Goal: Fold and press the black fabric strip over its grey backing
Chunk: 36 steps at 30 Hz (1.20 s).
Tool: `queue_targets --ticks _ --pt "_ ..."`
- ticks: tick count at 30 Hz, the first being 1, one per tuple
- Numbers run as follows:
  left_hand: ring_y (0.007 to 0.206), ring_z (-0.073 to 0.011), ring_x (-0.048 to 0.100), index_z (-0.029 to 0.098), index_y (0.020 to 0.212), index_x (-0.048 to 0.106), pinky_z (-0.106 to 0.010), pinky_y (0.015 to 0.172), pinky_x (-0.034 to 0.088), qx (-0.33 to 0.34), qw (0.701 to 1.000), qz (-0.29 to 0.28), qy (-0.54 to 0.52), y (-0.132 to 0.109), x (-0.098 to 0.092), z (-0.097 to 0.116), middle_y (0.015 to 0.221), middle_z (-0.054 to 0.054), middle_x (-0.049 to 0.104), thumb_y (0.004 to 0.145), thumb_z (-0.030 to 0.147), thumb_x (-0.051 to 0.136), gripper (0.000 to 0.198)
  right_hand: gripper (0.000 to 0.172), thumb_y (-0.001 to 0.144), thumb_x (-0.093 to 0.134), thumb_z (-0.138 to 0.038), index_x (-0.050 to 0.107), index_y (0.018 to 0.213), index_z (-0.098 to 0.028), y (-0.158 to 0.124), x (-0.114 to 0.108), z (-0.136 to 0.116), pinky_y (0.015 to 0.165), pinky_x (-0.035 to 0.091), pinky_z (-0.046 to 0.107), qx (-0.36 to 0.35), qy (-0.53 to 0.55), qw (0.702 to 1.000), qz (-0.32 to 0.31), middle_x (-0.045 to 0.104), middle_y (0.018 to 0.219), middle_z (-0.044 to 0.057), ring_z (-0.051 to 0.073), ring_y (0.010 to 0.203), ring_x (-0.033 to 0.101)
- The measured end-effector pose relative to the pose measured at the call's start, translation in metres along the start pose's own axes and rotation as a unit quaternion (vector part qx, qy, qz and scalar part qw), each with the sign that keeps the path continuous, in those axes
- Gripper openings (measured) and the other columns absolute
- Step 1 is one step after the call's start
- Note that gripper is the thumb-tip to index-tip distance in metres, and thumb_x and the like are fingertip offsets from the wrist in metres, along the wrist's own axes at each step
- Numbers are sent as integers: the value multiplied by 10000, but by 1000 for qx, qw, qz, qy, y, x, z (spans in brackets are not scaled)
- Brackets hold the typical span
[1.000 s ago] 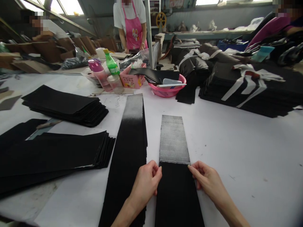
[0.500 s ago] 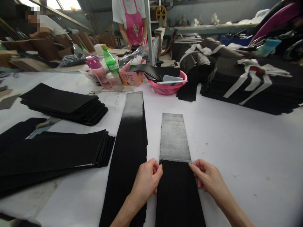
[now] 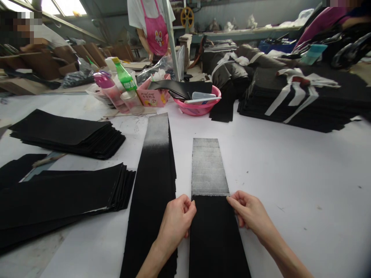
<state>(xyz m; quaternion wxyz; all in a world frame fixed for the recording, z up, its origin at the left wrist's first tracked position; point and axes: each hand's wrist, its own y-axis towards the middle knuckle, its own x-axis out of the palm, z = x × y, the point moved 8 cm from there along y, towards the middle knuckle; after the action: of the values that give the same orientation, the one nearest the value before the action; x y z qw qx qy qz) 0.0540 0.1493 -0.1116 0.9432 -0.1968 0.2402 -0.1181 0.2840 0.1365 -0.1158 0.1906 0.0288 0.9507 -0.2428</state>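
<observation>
Left hand (image 3: 177,217) and right hand (image 3: 251,211) pinch-tight on black strip (image 3: 215,239); translucent container (image 3: 203,95) in basin (image 3: 197,110)

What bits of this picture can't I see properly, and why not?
All in the head view:
- Black strip between the left hand and right hand: its near end is cut off by the bottom edge.
- Left hand's lower fingertips: tucked out of sight by the hand itself.
- Person in the pink apron: head cut off by the top edge.
- Pink box: its smallest print is too tiny.
</observation>
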Motion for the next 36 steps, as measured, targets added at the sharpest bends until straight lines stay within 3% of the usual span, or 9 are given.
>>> queue_targets --ticks 15,36 --pt "272 -97 435 207 643 420 -170 305 254 -15 1000 -12 6 1 5 0 383 75 441 858 545 456 403 203 796 559 -291 469 643 -191 2 0 1 289 265 153 31 69 997 11 525 474 -65 88 295 486" --pt "262 -89 429 205 627 406 -161 304 235 -12 1000 -9 6 2 6 -2 378 79 425 848 562 471 425 210 866 527 -293 488 691 -183 5 1 7 287 272 146 24 47 999 5 567 521 -54 84 297 510"
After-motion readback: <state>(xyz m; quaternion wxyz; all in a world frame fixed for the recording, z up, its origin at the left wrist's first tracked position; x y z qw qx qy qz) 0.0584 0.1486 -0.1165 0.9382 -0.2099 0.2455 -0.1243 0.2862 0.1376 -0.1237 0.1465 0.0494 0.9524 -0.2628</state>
